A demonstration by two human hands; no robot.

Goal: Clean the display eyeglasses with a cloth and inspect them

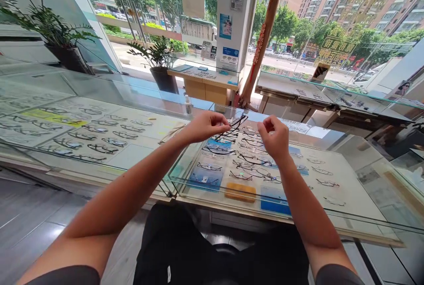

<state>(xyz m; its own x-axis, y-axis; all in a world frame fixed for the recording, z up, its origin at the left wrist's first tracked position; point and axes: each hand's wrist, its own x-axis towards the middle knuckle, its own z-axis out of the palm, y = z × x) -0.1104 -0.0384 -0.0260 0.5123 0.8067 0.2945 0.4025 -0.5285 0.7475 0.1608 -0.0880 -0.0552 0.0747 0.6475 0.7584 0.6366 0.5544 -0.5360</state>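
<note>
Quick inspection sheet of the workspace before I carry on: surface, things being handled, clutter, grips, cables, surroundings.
Surface: glass display case, its contents visible through the glass.
Things being handled: dark-framed eyeglasses, held above the case.
Clutter: rows of displayed eyeglasses inside, plus an orange pad and a blue pad near the front; small bottle beyond the case's near side.
Grips: left grip pinches the dark-framed eyeglasses; right grip is curled, nothing clearly seen in it.
Cables: nothing seen.
Surroundings: potted plants, a leaning wooden post, trees outdoors.
</note>
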